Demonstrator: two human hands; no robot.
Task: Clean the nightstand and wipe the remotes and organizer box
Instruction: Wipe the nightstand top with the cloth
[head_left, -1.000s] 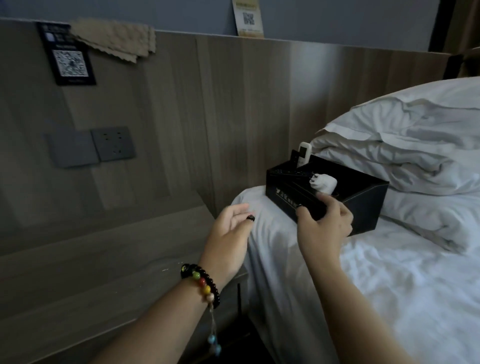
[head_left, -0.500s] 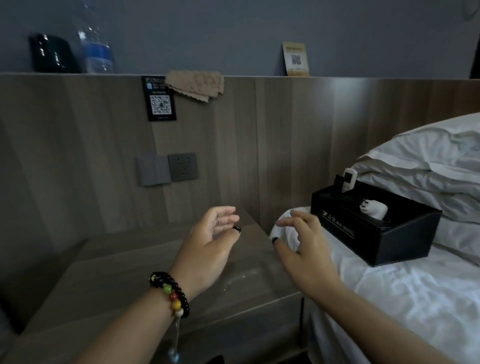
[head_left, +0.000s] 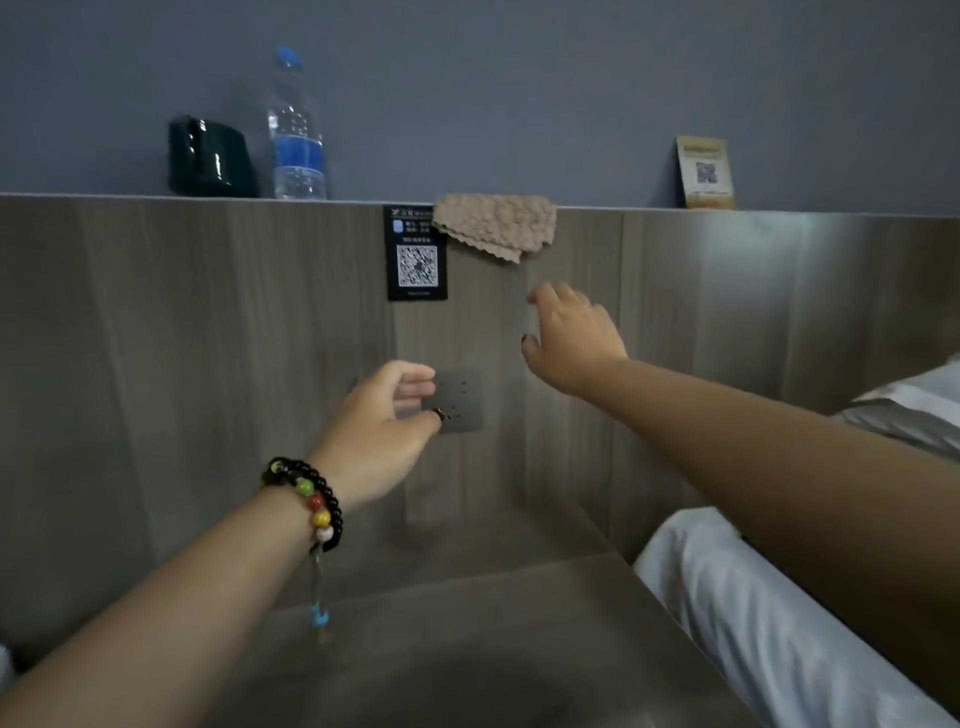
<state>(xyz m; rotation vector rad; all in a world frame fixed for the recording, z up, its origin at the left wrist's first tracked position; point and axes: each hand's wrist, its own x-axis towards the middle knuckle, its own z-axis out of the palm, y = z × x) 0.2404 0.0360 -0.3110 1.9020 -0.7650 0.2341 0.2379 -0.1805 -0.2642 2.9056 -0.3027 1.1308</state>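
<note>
A beige textured cloth (head_left: 493, 224) hangs over the top edge of the wooden headboard panel. My right hand (head_left: 571, 338) is raised in front of the panel just below the cloth, fingers spread, holding nothing and apart from the cloth. My left hand (head_left: 387, 431), with a beaded bracelet on the wrist, hovers lower in front of the wall socket (head_left: 460, 401), fingers loosely curled and empty. The wooden nightstand top (head_left: 467, 649) lies below both arms. The organizer box and remotes are out of view.
On the ledge above the panel stand a dark cup (head_left: 210, 158), a water bottle (head_left: 296, 130) and a small QR card (head_left: 705, 172). A black QR sign (head_left: 417, 254) is stuck to the panel. White bedding (head_left: 779, 623) and a pillow (head_left: 914, 410) lie at right.
My right hand let go of the black organizer box on the bed and rose toward the hanging cloth. The view swung left and up, so the box left the frame.
</note>
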